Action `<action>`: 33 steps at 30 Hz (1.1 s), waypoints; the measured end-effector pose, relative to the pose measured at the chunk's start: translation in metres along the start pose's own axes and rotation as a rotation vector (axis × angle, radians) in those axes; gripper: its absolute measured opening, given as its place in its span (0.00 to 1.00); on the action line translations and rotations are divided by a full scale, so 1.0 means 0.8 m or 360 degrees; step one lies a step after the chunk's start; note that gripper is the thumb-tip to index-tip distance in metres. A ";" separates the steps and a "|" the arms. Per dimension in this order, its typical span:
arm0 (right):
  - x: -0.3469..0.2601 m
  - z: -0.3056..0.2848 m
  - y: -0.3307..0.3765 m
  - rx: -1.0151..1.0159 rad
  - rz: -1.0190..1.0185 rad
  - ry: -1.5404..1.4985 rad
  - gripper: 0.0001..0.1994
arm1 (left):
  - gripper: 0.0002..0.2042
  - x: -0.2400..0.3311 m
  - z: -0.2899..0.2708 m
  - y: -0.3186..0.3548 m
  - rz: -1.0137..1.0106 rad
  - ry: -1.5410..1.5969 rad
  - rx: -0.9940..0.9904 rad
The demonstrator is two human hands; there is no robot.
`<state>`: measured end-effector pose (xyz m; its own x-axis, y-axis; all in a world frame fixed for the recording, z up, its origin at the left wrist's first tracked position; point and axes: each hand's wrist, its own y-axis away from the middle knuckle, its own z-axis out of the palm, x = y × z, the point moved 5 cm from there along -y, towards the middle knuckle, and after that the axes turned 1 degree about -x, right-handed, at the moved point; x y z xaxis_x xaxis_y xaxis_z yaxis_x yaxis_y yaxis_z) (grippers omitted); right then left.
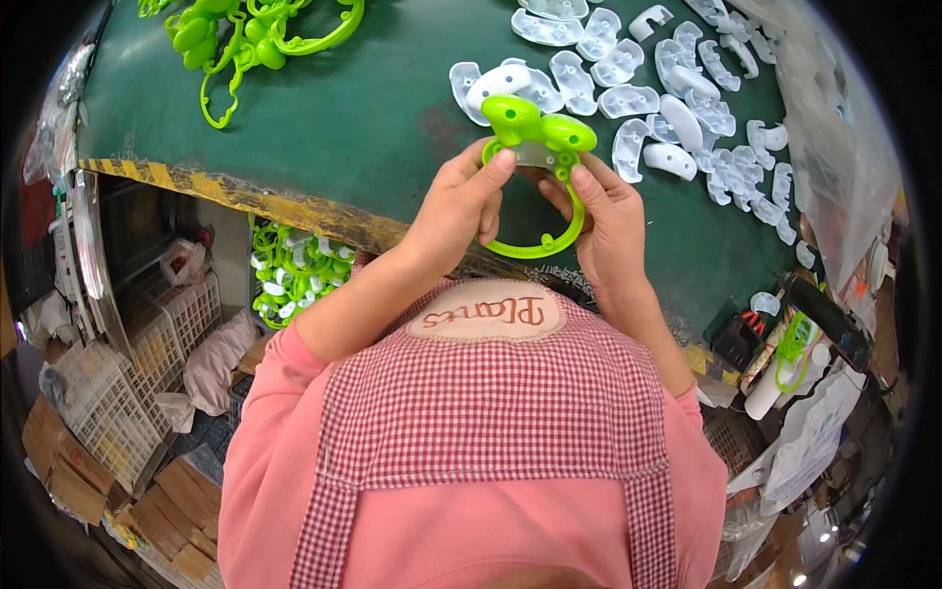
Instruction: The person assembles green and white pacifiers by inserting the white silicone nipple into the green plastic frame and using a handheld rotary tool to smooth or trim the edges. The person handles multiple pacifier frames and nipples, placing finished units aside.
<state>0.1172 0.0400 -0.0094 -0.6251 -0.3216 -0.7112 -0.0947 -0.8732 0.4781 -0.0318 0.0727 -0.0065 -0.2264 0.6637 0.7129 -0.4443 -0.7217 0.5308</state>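
Between my two hands, just above the table's front edge, is a bright green plastic ring (546, 247) topped by two rounded bumps like frog eyes. A pale, translucent curved piece (533, 154) sits inside its upper part, below the bumps. My left hand (463, 201) grips the ring's left side, thumb laid on the front near the pale piece. On the opposite side my right hand (610, 218) is closed on the rim, its thumb at the upper right. Some fingers of both hands are hidden behind the ring. Loose white curved plastic pieces (629, 101) lie just beyond my hands.
The green tabletop (324, 128) has a worn yellow-and-black striped edge. More green frames (257, 37) lie at the far left. Below the edge, a bin holds green-and-white parts (291, 270). White plastic crates (118, 378) stand at left; clear plastic sheeting (846, 147) hangs at right.
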 end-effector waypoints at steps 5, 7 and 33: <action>-0.008 -0.006 -0.001 -0.0077 -0.0185 0.0666 0.16 | 0.21 -0.006 -0.003 0.000 -0.0033 0.0046 0.0040; -0.015 -0.009 -0.001 -0.0108 -0.0276 0.0893 0.14 | 0.21 -0.006 -0.004 -0.001 -0.0056 0.0088 0.0015; -0.060 -0.052 0.017 -0.0091 -0.1235 0.2381 0.22 | 0.24 -0.015 -0.019 0.013 -0.0245 0.0130 0.0172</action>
<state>0.1781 0.0288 0.0101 0.7868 0.1488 -0.5990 0.0420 -0.9811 -0.1887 -0.0470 0.0605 -0.0165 -0.2345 0.7783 0.5824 -0.3843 -0.6246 0.6799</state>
